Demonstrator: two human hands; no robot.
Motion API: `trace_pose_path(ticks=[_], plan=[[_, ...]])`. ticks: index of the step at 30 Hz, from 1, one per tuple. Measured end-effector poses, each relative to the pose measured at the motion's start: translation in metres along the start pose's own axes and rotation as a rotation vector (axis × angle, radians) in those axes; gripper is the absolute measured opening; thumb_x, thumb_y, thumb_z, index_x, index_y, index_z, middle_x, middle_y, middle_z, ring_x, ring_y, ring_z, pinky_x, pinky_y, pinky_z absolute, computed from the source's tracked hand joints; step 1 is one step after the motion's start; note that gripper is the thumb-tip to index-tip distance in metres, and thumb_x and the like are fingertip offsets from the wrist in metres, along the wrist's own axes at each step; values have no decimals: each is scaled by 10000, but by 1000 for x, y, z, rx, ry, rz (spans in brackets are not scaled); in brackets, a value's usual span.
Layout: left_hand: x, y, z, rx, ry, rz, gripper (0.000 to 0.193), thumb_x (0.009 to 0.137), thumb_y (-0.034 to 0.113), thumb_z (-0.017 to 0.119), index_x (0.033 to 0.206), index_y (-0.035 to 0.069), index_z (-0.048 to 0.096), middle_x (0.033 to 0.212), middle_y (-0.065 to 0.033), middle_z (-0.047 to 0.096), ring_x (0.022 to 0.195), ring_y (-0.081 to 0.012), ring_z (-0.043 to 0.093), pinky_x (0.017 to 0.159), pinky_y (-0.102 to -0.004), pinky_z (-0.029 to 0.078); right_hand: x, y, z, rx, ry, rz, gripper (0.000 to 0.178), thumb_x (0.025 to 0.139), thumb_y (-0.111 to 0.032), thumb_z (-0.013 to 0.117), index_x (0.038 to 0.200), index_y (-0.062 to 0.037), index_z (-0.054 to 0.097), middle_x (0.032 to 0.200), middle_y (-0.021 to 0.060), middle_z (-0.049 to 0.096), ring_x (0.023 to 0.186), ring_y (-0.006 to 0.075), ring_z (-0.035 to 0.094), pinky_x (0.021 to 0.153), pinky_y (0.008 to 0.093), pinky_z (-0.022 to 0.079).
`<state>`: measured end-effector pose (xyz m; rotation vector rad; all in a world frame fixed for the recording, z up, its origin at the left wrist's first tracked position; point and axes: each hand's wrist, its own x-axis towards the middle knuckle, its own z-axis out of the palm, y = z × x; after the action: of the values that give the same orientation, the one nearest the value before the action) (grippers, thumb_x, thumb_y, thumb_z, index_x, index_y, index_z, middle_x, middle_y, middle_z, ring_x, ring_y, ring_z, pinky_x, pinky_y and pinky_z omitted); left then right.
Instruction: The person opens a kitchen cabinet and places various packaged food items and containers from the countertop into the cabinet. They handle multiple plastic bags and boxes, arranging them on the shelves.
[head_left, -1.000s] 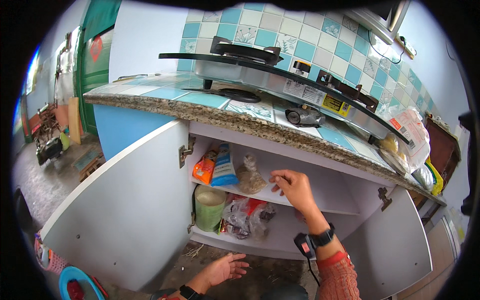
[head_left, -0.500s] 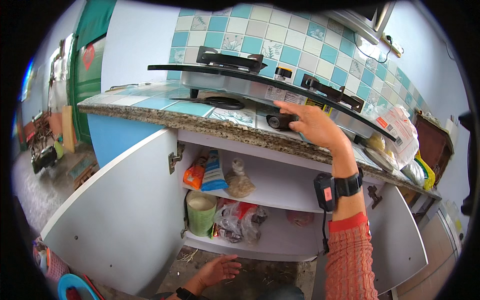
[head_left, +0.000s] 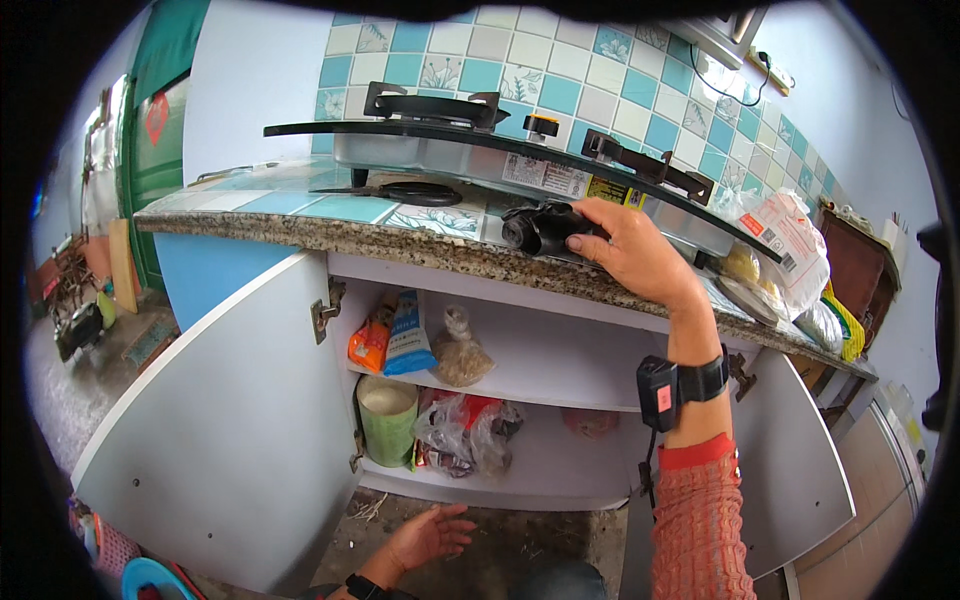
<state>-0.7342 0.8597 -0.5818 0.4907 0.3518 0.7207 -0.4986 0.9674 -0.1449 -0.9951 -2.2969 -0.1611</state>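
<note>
My right hand [head_left: 630, 250] grips a roll of black plastic bags [head_left: 545, 228], its thumb on the near side and its fingers over the top. The roll is at the stone edge of the tiled counter [head_left: 330, 207], just in front of the gas stove [head_left: 440, 150]. Whether it still touches the counter I cannot tell. Low down before the open cabinet [head_left: 560, 360], my left hand [head_left: 432, 537] holds nothing, its fingers stretched and apart. A pair of black-handled scissors [head_left: 420, 193] lies partly under the stove.
Both cabinet doors, the left one [head_left: 220, 430] and the right one [head_left: 770, 460], stand swung outward. On the shelves are an orange packet [head_left: 370, 340], a blue packet [head_left: 408, 335], a green canister [head_left: 387, 420] and bagged goods [head_left: 465, 430]. A white plastic bag [head_left: 790, 250] rests at the counter's right.
My right hand has closed around the black roll and shifted it slightly left. The left hand stays low with its fingers apart. The view has moved a little.
</note>
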Motion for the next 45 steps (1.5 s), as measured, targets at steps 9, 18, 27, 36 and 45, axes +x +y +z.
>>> trace_pose_path(ticks=[9,18,27,36,45], plan=[[-2,7,8,12,29,43,550,938,412,435,1359,61,386,1230,-175,535,1044,-275,568,903,-421,444,26,-12,-8,-183,-152,-243,264,743,-30,602,1004,-35,560,970,162,594,905,380,558,779,407,454],[-13,21,31,33,-182,133,552,913,483,457,1253,48,445,1163,-148,567,949,-262,609,751,-368,510,-118,-94,93,139,-319,-324,488,626,66,600,1090,-78,563,1088,77,608,887,284,634,701,323,534],[-31,19,28,-85,-75,201,314,935,232,500,1229,123,481,1096,-117,592,945,-293,610,702,-449,523,-181,-73,215,390,-360,-301,432,624,83,587,1029,-63,606,1268,85,536,963,304,612,755,363,529],[-21,28,38,11,496,373,250,873,182,632,1107,148,550,944,37,593,847,-106,558,641,-333,487,-191,-69,204,551,-500,-242,287,712,45,591,983,-47,615,1168,104,584,904,314,613,756,374,511],[-12,26,34,988,689,748,265,821,97,679,1045,41,550,761,-7,563,699,-45,510,569,-248,461,-170,-64,195,495,-159,201,110,800,-40,624,899,7,636,725,96,618,654,129,597,549,271,448]])
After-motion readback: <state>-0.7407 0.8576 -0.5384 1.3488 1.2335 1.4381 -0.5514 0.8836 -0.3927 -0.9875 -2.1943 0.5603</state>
